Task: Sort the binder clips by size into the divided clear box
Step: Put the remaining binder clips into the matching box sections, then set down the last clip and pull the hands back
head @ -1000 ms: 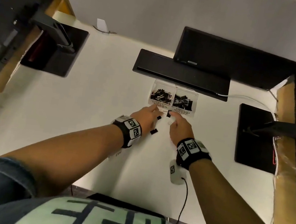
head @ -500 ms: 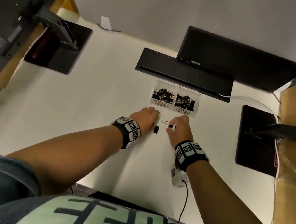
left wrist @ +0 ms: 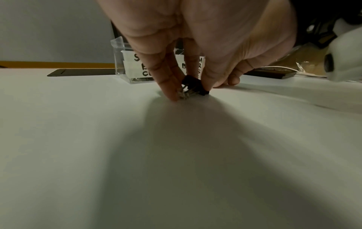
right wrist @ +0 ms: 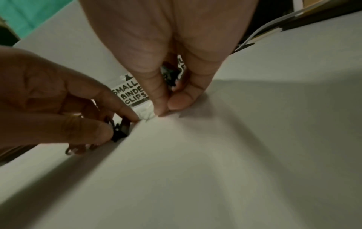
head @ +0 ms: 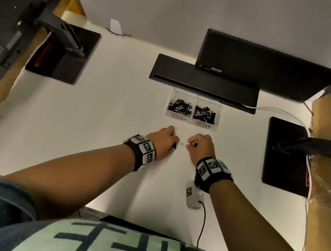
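The clear divided box [head: 194, 99] stands mid-table, with small black binder clips in its left compartment and medium ones in the right. My left hand [head: 171, 142] is just in front of it. In the left wrist view this hand [left wrist: 191, 91] pinches a small black binder clip [left wrist: 192, 84] that still touches the table. My right hand [head: 189, 144] is beside it, fingers curled. In the right wrist view this hand [right wrist: 166, 108] holds another black binder clip [right wrist: 169, 75], mostly hidden in the fingers. The left hand's clip [right wrist: 121, 130] also shows there.
A black bar [head: 204, 82] and a monitor [head: 256, 68] stand right behind the box. Black monitor bases lie at left [head: 63, 52] and right [head: 286, 153]. A white device [head: 192, 197] with a black cable lies under my right wrist.
Both hands have drawn back a little from the box. My left fingers have closed on the clip that lay beside them. My right hand has curled tighter around its clip.
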### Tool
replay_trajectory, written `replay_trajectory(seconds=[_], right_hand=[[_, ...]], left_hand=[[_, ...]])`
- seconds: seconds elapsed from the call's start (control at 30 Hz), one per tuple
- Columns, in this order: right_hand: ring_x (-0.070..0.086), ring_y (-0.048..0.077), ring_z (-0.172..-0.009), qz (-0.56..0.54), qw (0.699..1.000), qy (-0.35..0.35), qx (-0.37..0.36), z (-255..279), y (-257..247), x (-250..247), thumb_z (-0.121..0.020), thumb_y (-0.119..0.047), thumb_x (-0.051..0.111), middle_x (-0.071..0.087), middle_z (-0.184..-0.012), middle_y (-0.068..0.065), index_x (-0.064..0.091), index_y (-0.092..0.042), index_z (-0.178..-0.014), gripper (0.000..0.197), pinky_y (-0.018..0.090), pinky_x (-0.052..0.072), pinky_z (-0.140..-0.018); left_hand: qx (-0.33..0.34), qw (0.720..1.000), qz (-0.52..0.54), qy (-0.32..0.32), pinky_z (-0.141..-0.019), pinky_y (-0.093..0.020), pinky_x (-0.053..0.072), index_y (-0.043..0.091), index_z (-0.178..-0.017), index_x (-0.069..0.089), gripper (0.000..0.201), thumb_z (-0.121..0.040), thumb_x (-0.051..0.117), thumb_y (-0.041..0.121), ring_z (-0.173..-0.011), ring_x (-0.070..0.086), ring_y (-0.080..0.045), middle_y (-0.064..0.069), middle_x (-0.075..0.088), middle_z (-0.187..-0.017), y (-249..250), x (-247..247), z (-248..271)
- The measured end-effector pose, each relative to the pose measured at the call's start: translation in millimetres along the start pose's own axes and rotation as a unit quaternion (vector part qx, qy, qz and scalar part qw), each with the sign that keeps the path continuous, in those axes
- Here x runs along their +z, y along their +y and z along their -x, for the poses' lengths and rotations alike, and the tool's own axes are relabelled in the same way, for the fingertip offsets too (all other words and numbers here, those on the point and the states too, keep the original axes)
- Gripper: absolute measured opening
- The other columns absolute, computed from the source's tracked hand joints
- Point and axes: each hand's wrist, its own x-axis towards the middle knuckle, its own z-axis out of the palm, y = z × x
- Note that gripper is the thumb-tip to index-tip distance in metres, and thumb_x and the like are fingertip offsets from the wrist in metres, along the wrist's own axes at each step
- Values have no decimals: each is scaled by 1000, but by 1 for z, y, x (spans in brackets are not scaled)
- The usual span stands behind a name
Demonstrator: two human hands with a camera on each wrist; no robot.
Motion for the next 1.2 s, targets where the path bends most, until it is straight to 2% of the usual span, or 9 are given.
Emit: replay_trajectory(seconds=[0.13, 0.2, 0.3, 0.4, 0.53, 0.73, 0.9, 1.0, 1.2], right_hand=[[57, 17, -78, -76, 997, 1, 7, -2, 1, -13, -79, -10, 73, 65, -97, 9, 70, -10, -88, 10, 32, 54, -78], [59, 19, -76, -113, 993, 20, 7, -6, -4, -26, -78, -12, 74, 65, -92, 5, 69, -14, -86, 9, 31, 54, -75], [64, 21, -76, -133, 989, 67, -1, -19, -13, -49, -81, -16, 72, 62, -98, 2, 67, -17, -87, 8, 22, 52, -63], [63, 20, -86, -115, 988, 105, -13, -36, -21, -66, -81, -18, 72, 65, -101, 4, 68, -17, -88, 8, 28, 53, -75], [58, 16, -90, -53, 992, 114, -27, -51, -31, -74, -84, -18, 68, 65, -106, 7, 69, -10, -99, 17, 22, 42, -77], [59, 22, -109, -38, 994, 106, -16, -58, -32, -73, -88, -14, 63, 56, -123, 9, 64, -10, -115, 27, 22, 42, -81], [57, 23, -113, -49, 989, 137, 10, -55, -20, -72, -89, -12, 62, 50, -127, 11, 60, -11, -116, 27, 20, 41, -82], [59, 24, -105, -85, 987, 133, 37, -53, -12, -70, -89, -8, 61, 56, -113, 8, 58, -13, -120, 32, 23, 42, -78], [55, 16, -84, -131, 982, 135, 28, -48, -7, -61, -90, -8, 55, 55, -96, -1, 60, -15, -116, 28, 26, 47, -75]], left_hand=[[-4, 1000, 8, -2, -73, -41, 51, 4, -110, 56, 22, -90, 51, 14, -88, 56, -34, -14, 44, -113, 1, -4, -3], [-4, 1000, 8, -13, -72, -41, 50, 1, -107, 54, 21, -91, 51, 13, -88, 58, -34, -15, 45, -114, 0, -6, -4], [10, 1000, 20, -10, -69, -39, 47, -1, -99, 54, 14, -91, 49, 10, -86, 57, -35, -15, 48, -109, 0, -5, -5], [16, 1000, 17, -7, -67, -33, 39, 0, -102, 53, 14, -91, 46, 6, -91, 56, -34, -14, 50, -110, 0, -4, -6], [17, 999, 43, -14, -80, -35, 48, 8, -123, 53, 31, -92, 46, 8, -99, 57, -30, -12, 49, -117, -1, -1, -7], [14, 999, 38, -32, -79, -26, 40, 6, -118, 56, 27, -92, 55, 15, -98, 57, -29, -11, 44, -120, 3, 2, -7], [34, 999, 29, -20, -75, -34, 45, 2, -107, 56, 20, -90, 55, 13, -96, 55, -32, -14, 50, -113, 7, -1, -7], [27, 998, 57, -11, -80, -34, 45, 4, -103, 57, 16, -88, 57, 9, -99, 54, -29, -12, 58, -110, 9, -6, -9], [-57, 965, 241, 91, -77, -24, 46, 11, -85, 59, 7, -86, 59, 3, -78, 56, -18, -1, 62, -87, 31, -38, -24]])
